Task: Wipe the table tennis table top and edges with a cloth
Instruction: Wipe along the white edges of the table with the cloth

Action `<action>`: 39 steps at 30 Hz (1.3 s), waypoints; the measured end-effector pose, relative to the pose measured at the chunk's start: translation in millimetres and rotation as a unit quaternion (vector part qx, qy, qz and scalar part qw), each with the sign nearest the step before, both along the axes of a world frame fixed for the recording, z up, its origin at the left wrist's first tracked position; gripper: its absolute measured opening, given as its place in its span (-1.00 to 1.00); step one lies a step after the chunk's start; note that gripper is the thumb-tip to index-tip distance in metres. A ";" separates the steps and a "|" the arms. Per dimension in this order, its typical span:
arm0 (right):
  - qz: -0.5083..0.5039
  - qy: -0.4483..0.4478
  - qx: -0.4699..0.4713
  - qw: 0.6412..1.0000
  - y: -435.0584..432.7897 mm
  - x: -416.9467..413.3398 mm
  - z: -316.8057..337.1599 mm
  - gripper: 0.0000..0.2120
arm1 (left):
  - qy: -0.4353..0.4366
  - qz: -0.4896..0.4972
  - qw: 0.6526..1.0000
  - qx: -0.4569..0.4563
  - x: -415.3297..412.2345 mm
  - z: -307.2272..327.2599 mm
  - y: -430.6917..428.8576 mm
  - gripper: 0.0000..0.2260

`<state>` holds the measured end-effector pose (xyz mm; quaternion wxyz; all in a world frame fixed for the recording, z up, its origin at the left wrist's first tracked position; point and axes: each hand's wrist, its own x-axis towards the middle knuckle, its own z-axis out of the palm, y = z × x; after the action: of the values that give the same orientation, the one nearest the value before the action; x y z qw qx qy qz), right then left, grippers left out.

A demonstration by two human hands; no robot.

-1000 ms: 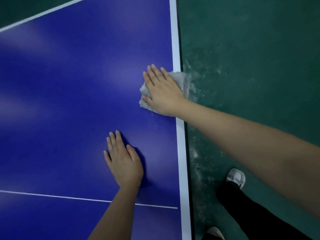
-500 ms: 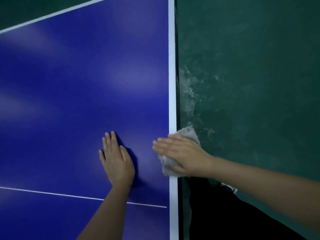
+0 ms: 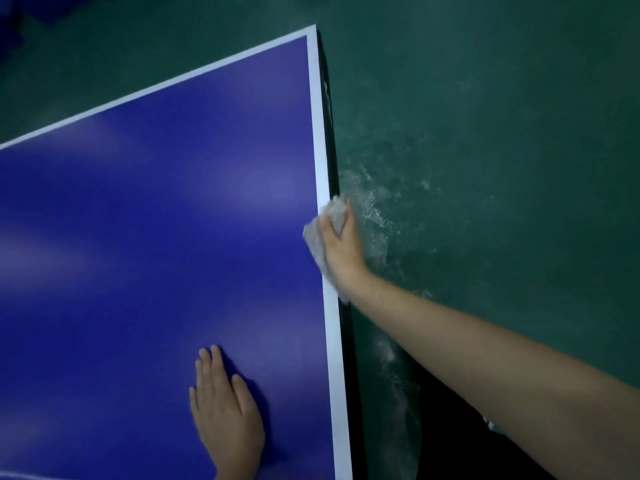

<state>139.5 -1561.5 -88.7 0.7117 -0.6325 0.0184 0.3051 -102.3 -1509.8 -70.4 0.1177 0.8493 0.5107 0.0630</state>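
- The right hand (image 3: pixel 341 245) is gripping a crumpled pale grey cloth (image 3: pixel 316 239), with the thumb lying across the top of the fabric and the fingers curling round it at the rim of the glossy blue table tennis table (image 3: pixel 156 244)
- The cloth is sitting wrapped over the table's right-hand rim; part of it is lying on the white border stripe (image 3: pixel 322 150), and a small tail is showing below the wrist against the black side edge (image 3: pixel 331 109)
- The right forearm is reaching in from the lower right corner of the view, passing above the floor beside the table
- The left hand (image 3: pixel 225 414) is lying open and palm down on the blue top, fingers straight and close together; it is resting near the bottom of the view, left of the white stripe and well apart from the cloth
- The table top is filling the left half of the view and catching soft pale reflections, with its far corner pointing up towards the top centre
- The dark green floor (image 3: pixel 502 133) is spreading out to the right, showing pale scuffed marks (image 3: pixel 375 206) just beside the right hand
- A dark shape is lying under the right forearm at the bottom edge, too dim to identify
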 end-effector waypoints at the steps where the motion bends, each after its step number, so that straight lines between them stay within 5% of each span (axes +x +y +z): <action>1: 0.011 0.018 0.015 1.000 -10.0 -20.7 -2.9 -0.42 | -0.005 0.014 1.000 0.002 8.4 3.2 0.6 -0.55; 6: 0.037 0.072 -0.017 0.997 -41.8 -84.2 -17.6 -0.32 | -0.078 -0.015 0.997 -0.010 106.1 20.0 10.0 -0.53; 13: 0.001 0.036 -0.004 0.999 50.8 102.7 -16.8 -0.56 | -0.093 -0.177 0.979 -0.042 269.6 13.7 57.6 -0.58; 17: 0.072 -0.079 -0.144 0.984 83.1 204.3 -22.9 -0.37 | -0.087 -0.204 0.975 -0.033 352.3 3.8 85.1 -0.61; 20: 0.053 -0.022 -0.151 0.987 77.7 190.4 -29.3 -0.42 | -0.074 -0.221 0.972 -0.025 395.0 3.6 107.4 -0.61; 27: 0.035 0.056 -0.065 0.996 47.4 86.2 -16.9 -0.19 | -0.026 -0.222 0.975 -0.001 440.7 0.7 166.4 -0.60; 33: -0.013 0.085 0.006 0.996 110.7 230.0 -13.4 -0.54 | -0.026 -0.206 0.978 0.027 443.7 -10.8 169.5 -0.59; 39: 0.041 0.062 -0.030 0.997 179.3 377.5 -1.4 -0.49 | -0.016 -0.191 0.981 0.022 440.5 -13.6 173.7 -0.58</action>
<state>517.1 -1382.3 -90.1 0.6767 -0.6336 0.0454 0.3722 338.2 -1336.1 -84.0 0.1175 0.9325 0.3355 0.0642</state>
